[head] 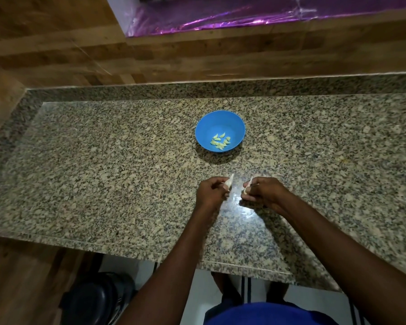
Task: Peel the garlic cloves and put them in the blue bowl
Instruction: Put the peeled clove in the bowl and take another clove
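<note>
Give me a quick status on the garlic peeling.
Left hand pinching a pale garlic piece; right hand gripping another. Peeled cloves in blue bowl. Path to bowl clear.

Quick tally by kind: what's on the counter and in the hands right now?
Blue bowl: 1
Peeled garlic cloves in the bowl: about 10, too small for an exact count
Pale garlic pieces held: 2, one in the left hand, one in the right hand
Total: about 13

- Legible text, labels, brands, numbers, signs: none readable on any surface in view.
</note>
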{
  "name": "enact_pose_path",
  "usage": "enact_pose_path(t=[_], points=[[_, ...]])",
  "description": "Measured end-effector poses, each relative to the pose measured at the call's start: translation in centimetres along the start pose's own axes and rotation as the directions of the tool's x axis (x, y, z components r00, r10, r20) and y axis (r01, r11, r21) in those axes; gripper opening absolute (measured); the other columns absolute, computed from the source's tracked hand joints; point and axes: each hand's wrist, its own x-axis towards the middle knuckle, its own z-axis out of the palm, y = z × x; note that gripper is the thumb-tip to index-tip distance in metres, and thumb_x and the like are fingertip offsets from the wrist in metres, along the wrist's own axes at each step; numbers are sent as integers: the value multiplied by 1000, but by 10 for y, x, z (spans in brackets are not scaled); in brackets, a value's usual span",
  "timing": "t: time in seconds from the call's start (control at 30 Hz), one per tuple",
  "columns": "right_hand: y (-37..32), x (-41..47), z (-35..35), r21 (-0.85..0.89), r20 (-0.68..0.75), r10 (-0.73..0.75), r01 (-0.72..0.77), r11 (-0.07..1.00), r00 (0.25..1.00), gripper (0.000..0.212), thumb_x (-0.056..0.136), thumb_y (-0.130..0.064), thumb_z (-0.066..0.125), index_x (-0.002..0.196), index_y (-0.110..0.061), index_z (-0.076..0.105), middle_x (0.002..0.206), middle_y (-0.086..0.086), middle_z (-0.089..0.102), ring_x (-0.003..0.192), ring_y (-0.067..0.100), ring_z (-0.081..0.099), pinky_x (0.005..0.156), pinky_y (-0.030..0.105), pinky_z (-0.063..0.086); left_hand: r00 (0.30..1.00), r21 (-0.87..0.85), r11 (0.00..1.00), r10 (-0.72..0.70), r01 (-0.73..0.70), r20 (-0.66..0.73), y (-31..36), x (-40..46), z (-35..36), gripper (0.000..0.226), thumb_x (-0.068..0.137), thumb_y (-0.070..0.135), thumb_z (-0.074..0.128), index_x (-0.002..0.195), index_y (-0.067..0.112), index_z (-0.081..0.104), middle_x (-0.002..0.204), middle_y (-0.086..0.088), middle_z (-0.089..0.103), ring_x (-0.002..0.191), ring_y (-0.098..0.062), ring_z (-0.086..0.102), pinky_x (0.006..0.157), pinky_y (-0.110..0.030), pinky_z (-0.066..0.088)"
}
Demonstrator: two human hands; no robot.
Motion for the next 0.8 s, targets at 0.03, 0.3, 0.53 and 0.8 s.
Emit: enact_pose_path(t=[0.03, 0.3, 0.53, 0.8], points=[[1, 1, -1, 8, -4, -5, 5, 1000, 1000, 15, 89, 18, 57, 79, 6, 58, 88, 21, 63, 52, 28, 65, 83, 65, 55, 996, 140, 987, 86, -81, -36, -2, 3, -3, 17, 91, 5, 69, 105, 10, 76, 88, 0, 73, 73, -5, 66, 64, -14, 52], [2, -7, -3, -25, -32, -105, 104, 994, 994, 18, 74, 10, 79, 82, 4, 64, 69, 25, 65, 80, 52, 68, 69, 60, 60, 899, 475, 802, 434, -361, -50, 8, -9, 8, 16, 86, 14, 71, 100, 15, 78, 97, 0, 74, 90, -14, 66, 79, -28, 50], [-2, -12, -8, -10, 21, -139, 139, 990, 990, 19, 75, 13, 76, 77, 0, 61, 66, 16, 67, 55, 25, 67, 53, 27, 58, 980, -163, 971, -157, 177, 126, 22, -16, 22, 12, 85, -4, 73, 78, 6, 75, 74, -14, 74, 63, -22, 72, 61, -26, 61], [0, -14, -18, -173, 68, -168, 177, 969, 983, 16, 86, 8, 67, 79, -1, 56, 73, 27, 63, 63, 32, 65, 67, 47, 60, 994, 227, 968, 97, -105, 47, 15, -14, 14, 10, 82, 4, 74, 79, 12, 79, 72, -10, 75, 63, -18, 68, 66, -35, 60]])
